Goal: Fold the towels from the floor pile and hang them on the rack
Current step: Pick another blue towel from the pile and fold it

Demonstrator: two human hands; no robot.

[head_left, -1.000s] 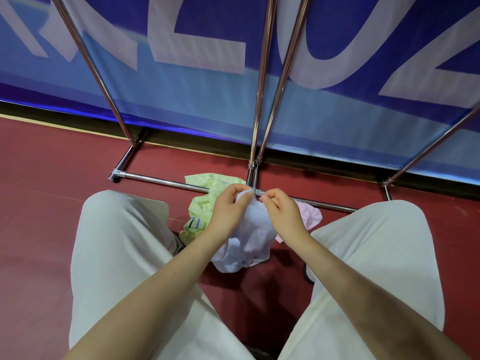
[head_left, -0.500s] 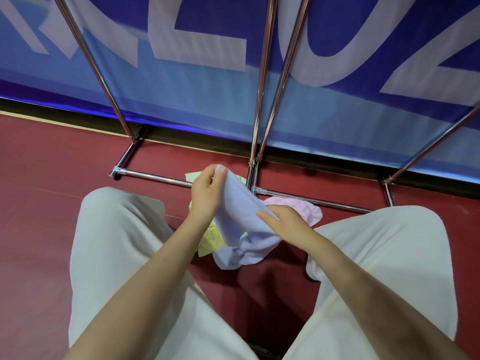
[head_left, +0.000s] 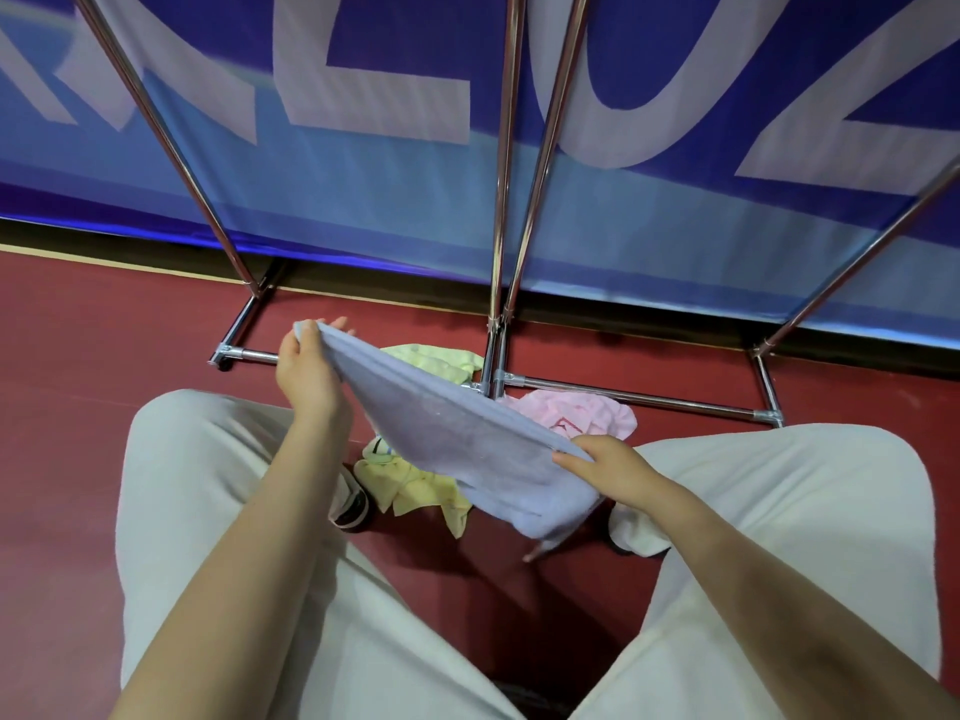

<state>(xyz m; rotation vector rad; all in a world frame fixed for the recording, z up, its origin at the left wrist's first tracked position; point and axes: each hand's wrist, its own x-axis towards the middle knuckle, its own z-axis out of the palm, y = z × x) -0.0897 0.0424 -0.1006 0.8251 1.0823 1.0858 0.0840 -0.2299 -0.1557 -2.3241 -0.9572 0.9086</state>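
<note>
The left hand [head_left: 306,374] and right hand [head_left: 610,467], well apart, each pinch an end of the pale lavender terry towel [head_left: 457,444], stretched above the yellow cloth [head_left: 410,485] and pink cloth [head_left: 576,415] beside the chrome tube rack [head_left: 628,398]. Risk: only the top edge is gripped, so the bunched lower part may sag onto that floor pile or fold crooked.

Head view, looking down (close) at floor [head_left: 104,407].

Nubby cloth towel [head_left: 457,433], shiny metal rack [head_left: 501,200]
</note>
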